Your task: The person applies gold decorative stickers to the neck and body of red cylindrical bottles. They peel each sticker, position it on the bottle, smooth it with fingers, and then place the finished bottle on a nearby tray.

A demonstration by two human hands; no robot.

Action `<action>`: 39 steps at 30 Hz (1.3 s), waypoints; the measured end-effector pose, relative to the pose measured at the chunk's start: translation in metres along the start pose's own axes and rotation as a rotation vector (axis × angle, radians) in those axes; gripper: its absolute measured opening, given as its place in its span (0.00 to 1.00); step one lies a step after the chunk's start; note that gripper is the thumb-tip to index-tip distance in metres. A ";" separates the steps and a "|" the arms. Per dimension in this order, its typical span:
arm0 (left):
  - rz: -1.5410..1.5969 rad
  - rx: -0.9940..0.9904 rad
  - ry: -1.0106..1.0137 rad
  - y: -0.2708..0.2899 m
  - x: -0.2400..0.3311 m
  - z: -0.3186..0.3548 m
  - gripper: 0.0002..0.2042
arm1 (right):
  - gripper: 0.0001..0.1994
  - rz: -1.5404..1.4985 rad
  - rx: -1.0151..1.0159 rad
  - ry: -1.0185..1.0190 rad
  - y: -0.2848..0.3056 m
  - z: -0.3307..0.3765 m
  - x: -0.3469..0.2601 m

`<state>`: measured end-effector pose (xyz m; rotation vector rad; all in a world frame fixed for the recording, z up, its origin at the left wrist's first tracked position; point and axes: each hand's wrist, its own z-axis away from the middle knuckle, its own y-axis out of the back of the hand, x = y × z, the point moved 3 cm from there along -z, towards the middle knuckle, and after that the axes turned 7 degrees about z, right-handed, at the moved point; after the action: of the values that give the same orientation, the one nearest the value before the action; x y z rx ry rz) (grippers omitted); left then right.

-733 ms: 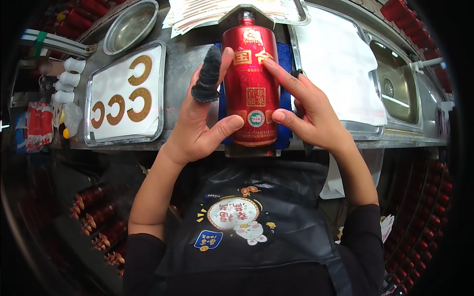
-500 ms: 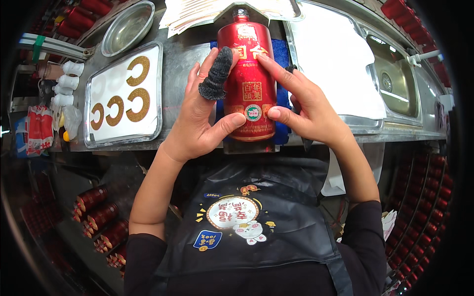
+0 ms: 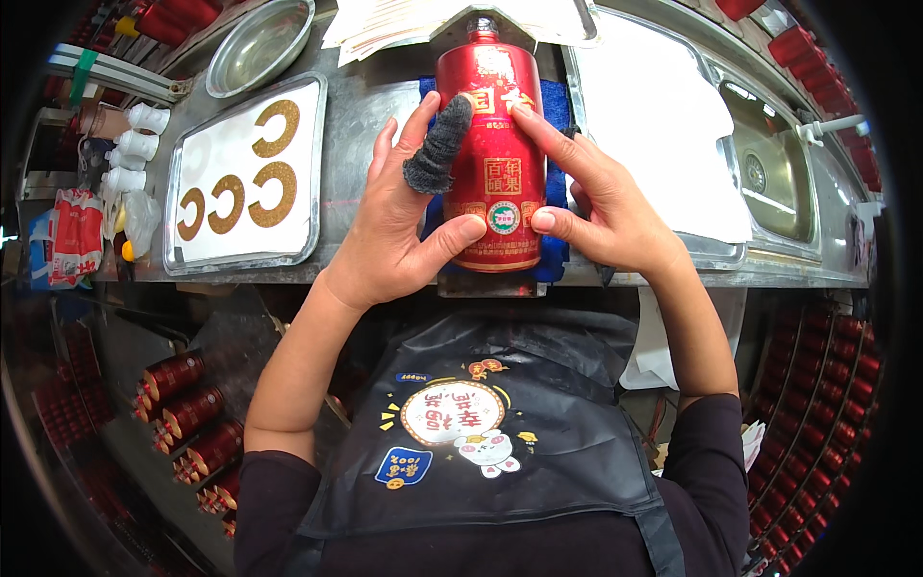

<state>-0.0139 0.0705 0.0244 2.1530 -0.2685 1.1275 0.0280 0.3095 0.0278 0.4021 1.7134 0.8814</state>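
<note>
A red bottle [image 3: 492, 135] with gold labels lies on a blue cloth [image 3: 555, 106] on the metal counter, its neck pointing away from me. My left hand [image 3: 399, 226] grips its left side, thumb across the lower label; a dark grey cloth sleeve [image 3: 437, 149] covers the index finger. From the right, my right hand [image 3: 601, 197] holds the bottle with its fingers over the upper label and its thumb near the small round sticker.
A white tray [image 3: 236, 245] with several gold C-shaped labels lies to the left, a round steel bowl [image 3: 260, 43] behind it. White paper [image 3: 654, 106] and a sink [image 3: 779, 168] are on the right. Racks of red bottles [image 3: 187, 413] stand below the counter.
The bottle and both hands sit slightly higher in view. My right fingers have slid further over the upper label; the grip is otherwise the same.
</note>
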 end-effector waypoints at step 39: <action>-0.055 0.049 0.014 0.000 0.009 -0.006 0.31 | 0.45 0.003 -0.047 -0.137 0.014 -0.027 -0.014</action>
<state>-0.0125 0.0761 0.0339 2.1814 -0.1755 1.1282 0.0056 0.2998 0.0502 0.4238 1.5642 0.8742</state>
